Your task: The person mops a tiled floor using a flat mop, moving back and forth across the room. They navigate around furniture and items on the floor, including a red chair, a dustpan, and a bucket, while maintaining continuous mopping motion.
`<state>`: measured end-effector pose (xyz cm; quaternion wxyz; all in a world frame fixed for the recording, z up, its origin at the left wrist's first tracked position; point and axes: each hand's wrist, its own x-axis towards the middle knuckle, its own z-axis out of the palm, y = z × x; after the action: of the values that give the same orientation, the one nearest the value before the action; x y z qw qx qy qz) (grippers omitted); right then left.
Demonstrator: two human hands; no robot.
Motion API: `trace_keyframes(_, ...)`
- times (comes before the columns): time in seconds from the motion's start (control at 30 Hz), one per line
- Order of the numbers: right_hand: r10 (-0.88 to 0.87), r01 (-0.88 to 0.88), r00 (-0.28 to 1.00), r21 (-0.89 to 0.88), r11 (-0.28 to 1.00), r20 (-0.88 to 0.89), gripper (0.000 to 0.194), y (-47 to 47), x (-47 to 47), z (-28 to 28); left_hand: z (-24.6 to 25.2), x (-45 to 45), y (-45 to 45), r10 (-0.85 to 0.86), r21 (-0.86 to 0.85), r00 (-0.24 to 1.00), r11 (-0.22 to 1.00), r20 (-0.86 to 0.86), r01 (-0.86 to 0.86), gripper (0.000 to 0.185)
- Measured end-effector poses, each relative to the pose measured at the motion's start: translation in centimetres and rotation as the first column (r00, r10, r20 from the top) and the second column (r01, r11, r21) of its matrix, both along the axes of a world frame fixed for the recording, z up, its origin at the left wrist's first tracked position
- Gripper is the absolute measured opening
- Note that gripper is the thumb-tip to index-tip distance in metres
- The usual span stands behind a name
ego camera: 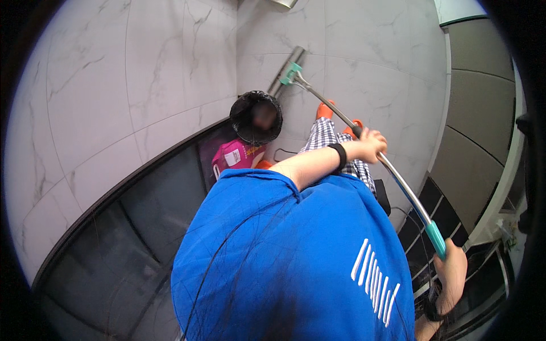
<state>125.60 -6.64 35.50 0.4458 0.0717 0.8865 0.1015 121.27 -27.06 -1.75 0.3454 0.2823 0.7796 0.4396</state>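
My left hand [372, 145] grips the metal pole of a sponge mop [403, 183] near its dark joint. Lower right, my right hand [453, 267] closes around the teal grip at the upper end of the pole. The teal and metal mop head [290, 72] lies on the marble-patterned tile floor, slanting, its lower end close to the rim of a round bin [257, 117] lined with a black bag. The pad under the head is mostly hidden. A black band is on each wrist.
A pink package [239, 155] with a white label stands beside the bin. Orange shoes [325, 110] are on my feet, right of the bin. A dark glossy surface [140, 221] runs along the left, grey panels [482, 98] along the right. Thin cables show on the floor.
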Motion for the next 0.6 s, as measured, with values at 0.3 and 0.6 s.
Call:
trace_keyframes(0.3,-0.114,0.168,0.949,0.164,0.972,-0.295,0.022,4.8,0.7,8.3,6.0,0.1,11.8,-0.357,0.12,0.929,0.931,0.096,0.345,0.033)
trace_keyframes(0.6,0.126,-0.169,0.891,-0.062,0.984,-0.436,0.025,8.8,-0.4,5.3,4.6,-0.9,12.6,-0.106,0.002,0.994,0.994,-0.027,0.106,0.027)
